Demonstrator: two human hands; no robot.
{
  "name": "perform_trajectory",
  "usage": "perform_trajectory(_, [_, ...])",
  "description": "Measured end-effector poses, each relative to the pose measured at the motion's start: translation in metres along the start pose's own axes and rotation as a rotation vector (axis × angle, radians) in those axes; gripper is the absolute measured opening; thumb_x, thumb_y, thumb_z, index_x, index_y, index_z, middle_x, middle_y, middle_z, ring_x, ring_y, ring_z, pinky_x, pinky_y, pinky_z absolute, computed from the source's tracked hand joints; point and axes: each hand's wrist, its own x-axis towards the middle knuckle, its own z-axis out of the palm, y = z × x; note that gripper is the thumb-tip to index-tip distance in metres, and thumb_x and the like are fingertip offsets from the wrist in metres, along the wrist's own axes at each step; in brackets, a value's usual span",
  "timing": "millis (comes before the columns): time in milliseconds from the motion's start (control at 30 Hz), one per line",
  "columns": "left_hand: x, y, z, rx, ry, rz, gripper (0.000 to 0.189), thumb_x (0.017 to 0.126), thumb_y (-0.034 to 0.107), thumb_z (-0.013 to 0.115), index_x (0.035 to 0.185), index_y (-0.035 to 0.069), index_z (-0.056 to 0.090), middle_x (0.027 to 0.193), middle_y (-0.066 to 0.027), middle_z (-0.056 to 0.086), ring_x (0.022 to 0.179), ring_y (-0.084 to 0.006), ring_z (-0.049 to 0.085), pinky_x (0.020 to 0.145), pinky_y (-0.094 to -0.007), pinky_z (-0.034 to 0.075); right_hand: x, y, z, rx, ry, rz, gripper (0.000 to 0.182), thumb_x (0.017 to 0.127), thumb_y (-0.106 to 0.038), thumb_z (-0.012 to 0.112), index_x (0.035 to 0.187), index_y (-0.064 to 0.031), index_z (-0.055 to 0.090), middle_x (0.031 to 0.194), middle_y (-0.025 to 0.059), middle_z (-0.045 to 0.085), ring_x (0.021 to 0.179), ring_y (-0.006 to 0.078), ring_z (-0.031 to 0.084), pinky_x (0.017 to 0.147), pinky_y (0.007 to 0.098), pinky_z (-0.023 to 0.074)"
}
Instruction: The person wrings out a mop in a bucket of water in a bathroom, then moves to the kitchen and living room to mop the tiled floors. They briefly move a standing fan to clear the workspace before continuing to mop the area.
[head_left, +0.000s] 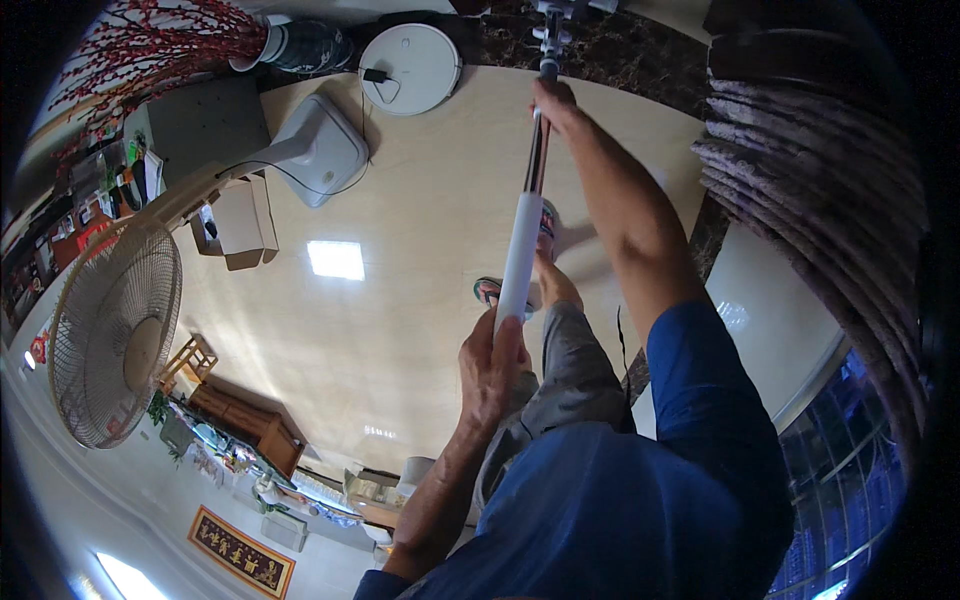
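Note:
My left hand (491, 364) is closed round the lower end of the white sleeve of a long pole (519, 247). Farther up, my right hand (555, 103) grips the same pole where its shiny metal tube meets a grey collar. A grey and white fitting (553, 34) on the pole's far end reaches the top edge of the view; its tip is cut off, so I cannot tell what kind of tool it is. The pole runs above my sandalled feet (546, 225) and the pale floor (420, 247).
A round white robot vacuum (410, 69) lies by the dark stone border, near a vase (307, 46) of red-berried branches. A pedestal fan (116, 337) and its base (322, 154), with a trailing cord, stand left. An open cardboard box (244, 217) lies nearby. A curtain (810, 165) hangs right.

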Motion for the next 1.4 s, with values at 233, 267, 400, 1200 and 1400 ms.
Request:
perform_trajectory(233, [-0.035, -0.052, -0.028, -0.041, -0.023, -0.245, 0.035, 0.095, 0.033, 0.050, 0.102, 0.000, 0.057, 0.063, 0.0012, 0.047, 0.054, -0.0073, 0.044, 0.047, -0.0239, 0.033, -0.017, 0.102, 0.033, 0.183, -0.066, 0.084, 0.023, 0.086, -0.025, 0.057, 0.076, -0.0052, 0.050, 0.059, 0.0070, 0.054, 0.042, 0.0206, 0.054, 0.037, 0.0373, 0.0491])
perform_trajectory(267, [-0.048, -0.052, -0.033, -0.039, -0.008, -0.294, 0.037, 0.095, 0.033, 0.049, 0.107, 0.000, 0.058, 0.065, -0.0001, 0.048, 0.058, -0.0083, 0.044, 0.050, -0.0246, 0.034, -0.038, 0.109, 0.045, 0.155, -0.039, 0.122, 0.023, 0.086, -0.025, 0.057, 0.076, -0.0064, 0.048, 0.058, 0.0061, 0.052, 0.041, 0.0205, 0.054, 0.035, 0.0365, 0.0480])
perform_trajectory(400, [-0.127, -0.056, -0.051, 0.297, 0.146, -0.230, 0.038, 0.095, 0.036, 0.048, 0.101, 0.000, 0.061, 0.064, -0.0010, 0.048, 0.059, -0.0094, 0.042, 0.052, -0.0278, 0.034, -0.127, 0.213, 0.076, 0.011, -0.058, 0.154, 0.019, 0.088, -0.019, 0.055, 0.091, -0.0063, 0.042, 0.057, 0.0062, 0.050, 0.041, 0.0215, 0.054, 0.033, 0.0382, 0.0441])
perform_trajectory(1200, [0.009, 0.037, 0.057, 0.084, -0.304, -0.035, 0.037, 0.095, 0.023, 0.049, 0.125, 0.001, 0.051, 0.083, -0.0062, 0.061, 0.060, -0.0102, 0.055, 0.050, -0.0263, 0.046, 0.033, 0.033, -0.136, 0.208, 0.039, 0.114, 0.027, 0.090, -0.030, 0.056, 0.082, -0.0040, 0.056, 0.065, 0.0070, 0.059, 0.050, 0.0174, 0.058, 0.045, 0.0330, 0.0499])
perform_trajectory(1400, [-0.021, -0.016, 0.014, 0.001, -0.206, -0.212, 0.042, 0.095, 0.018, 0.049, 0.133, 0.002, 0.047, 0.085, -0.0035, 0.058, 0.069, -0.0094, 0.053, 0.058, -0.0243, 0.044, -0.017, 0.113, -0.084, 0.271, 0.007, 0.115, 0.028, 0.091, -0.030, 0.056, 0.079, -0.0050, 0.055, 0.057, 0.0090, 0.058, 0.046, 0.0209, 0.058, 0.041, 0.0367, 0.0455])
